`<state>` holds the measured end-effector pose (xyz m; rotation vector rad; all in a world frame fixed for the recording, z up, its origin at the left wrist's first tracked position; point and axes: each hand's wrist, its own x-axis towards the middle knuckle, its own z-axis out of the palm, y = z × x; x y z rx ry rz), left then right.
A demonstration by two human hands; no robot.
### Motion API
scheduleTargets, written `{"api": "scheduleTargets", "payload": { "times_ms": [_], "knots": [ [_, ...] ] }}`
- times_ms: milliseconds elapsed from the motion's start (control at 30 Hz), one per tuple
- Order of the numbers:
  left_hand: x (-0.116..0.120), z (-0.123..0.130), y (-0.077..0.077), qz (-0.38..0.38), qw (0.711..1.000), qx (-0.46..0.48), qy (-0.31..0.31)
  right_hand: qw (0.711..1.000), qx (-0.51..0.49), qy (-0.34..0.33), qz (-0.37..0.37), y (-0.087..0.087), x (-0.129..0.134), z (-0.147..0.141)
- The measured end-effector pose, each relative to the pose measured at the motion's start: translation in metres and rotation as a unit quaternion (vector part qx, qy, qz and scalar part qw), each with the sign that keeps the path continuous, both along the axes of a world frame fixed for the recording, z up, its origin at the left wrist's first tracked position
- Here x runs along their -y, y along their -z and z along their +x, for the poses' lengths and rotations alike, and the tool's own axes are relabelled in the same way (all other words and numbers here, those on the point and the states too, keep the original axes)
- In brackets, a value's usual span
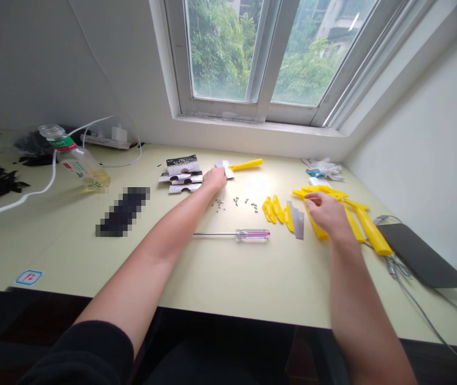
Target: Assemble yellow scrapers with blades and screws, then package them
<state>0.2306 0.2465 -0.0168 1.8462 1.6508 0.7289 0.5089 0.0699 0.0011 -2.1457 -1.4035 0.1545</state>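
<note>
L hand (pixel 216 179) is resting on the metal head of a yellow-handled scraper (pixel 246 164), fingers half curled, can't tell if it's gripping, w/ a stack of cardboard blade packs (pixel 180 174) sitting just beside it. R hand (pixel 324 209) is reaching over loose yellow plastic handle parts (pixel 316 227), fingers curved & touching them, grip unclear too. Small steel screws (pixel 232 202), a clear-handled screwdriver (pixel 252 234) & steel blades (pixel 298 224) are lying between the hands on the pale green desk (pixel 212 267)
</note>
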Motion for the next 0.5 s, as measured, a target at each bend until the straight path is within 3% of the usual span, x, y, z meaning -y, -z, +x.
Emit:
{"api": "scheduleTargets", "payload": {
  "times_ms": [100, 200, 233, 300, 367, 433, 500],
  "knots": [
    [0.018, 0.002, -0.010, 0.040, 0.999, -0.019, 0.013, 0.997, -0.009, -0.066, -0.042, 0.003, 0.000, -0.008],
    [0.072, -0.004, -0.029, 0.097, 0.991, 0.010, 0.093, 0.996, 0.003, -0.070, -0.049, -0.003, 0.004, -0.009],
    [0.099, -0.011, -0.037, 0.129, 0.973, 0.069, 0.179, 0.998, 0.013, -0.040, -0.046, -0.007, 0.007, -0.004],
    [0.162, -0.033, -0.054, 0.132, 0.909, 0.194, 0.344, 0.996, 0.035, 0.047, -0.061, -0.013, 0.013, 0.011],
    [0.225, -0.063, -0.071, 0.106, 0.845, 0.272, 0.448, 0.986, 0.062, 0.113, -0.111, -0.015, 0.017, 0.026],
    [0.272, -0.091, -0.083, 0.077, 0.822, 0.325, 0.461, 0.973, 0.088, 0.130, -0.168, -0.013, 0.017, 0.036],
    [0.297, -0.111, -0.087, 0.032, 0.843, 0.326, 0.426, 0.966, 0.104, 0.125, -0.202, -0.009, 0.015, 0.039]
  ]
}}
